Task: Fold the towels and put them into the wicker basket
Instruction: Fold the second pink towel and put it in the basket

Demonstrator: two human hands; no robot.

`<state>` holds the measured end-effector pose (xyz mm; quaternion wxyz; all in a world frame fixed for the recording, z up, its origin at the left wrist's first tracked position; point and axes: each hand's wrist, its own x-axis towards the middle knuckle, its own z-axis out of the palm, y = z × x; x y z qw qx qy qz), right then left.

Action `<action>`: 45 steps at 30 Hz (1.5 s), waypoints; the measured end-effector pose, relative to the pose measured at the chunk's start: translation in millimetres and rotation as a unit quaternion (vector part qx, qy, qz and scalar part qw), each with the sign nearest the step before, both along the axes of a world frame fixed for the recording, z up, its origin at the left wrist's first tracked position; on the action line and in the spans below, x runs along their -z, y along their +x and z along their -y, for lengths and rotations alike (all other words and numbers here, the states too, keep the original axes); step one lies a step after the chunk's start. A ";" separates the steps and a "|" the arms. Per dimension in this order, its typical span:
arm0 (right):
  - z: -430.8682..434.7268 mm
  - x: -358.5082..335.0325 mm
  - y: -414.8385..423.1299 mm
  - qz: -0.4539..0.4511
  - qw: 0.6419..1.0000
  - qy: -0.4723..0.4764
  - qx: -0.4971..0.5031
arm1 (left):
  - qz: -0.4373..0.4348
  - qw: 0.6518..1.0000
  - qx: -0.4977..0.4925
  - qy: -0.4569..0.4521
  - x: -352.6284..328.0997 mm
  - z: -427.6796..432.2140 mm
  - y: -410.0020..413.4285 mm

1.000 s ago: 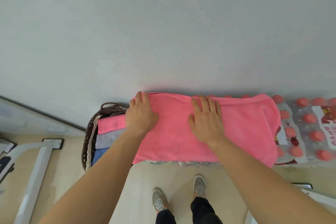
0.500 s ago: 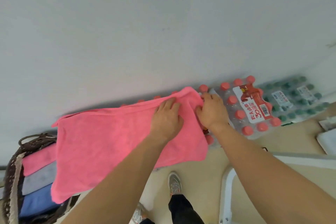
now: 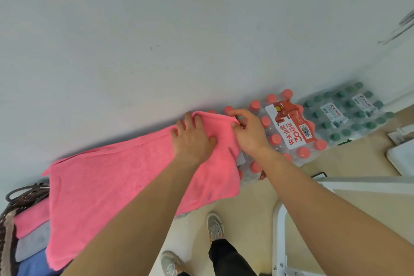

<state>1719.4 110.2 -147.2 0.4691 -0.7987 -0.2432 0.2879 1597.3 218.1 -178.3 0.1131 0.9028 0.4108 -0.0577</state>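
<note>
Head view. A pink towel lies spread along the top of a red-capped bottle pack that stands against the wall. Its left end overhangs the wicker basket, and its right end stops short of the pack's right edge.

Within the last second both hands have left the towel's middle, where they lay flat, and travelled to its right end. This suggests that smoothing is done and the next fold, right end over left, is being set up.

The left hand rests palm-down on the cloth with fingers spread and straight, its tips at the far edge. The right hand pinches the far right corner between thumb and forefinger, though the overlap makes the exact hold hard to read. Both forearms reach forward, nearly parallel.

The folded towels in the basket sit stacked edge-up.
</note>
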 end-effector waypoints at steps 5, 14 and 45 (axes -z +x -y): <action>-1.0 -8.7 20.1 0.087 0.994 -0.059 0.010 | -0.008 1.000 -0.006 -0.007 3.6 5.7 -4.6; 33.1 8.0 -5.1 -0.033 0.986 -0.150 0.063 | 0.056 0.988 0.117 -0.078 10.8 31.0 -7.6; -10.5 34.5 -29.6 0.347 0.860 -0.263 -0.266 | 0.077 0.992 0.098 0.018 22.8 -14.2 -30.8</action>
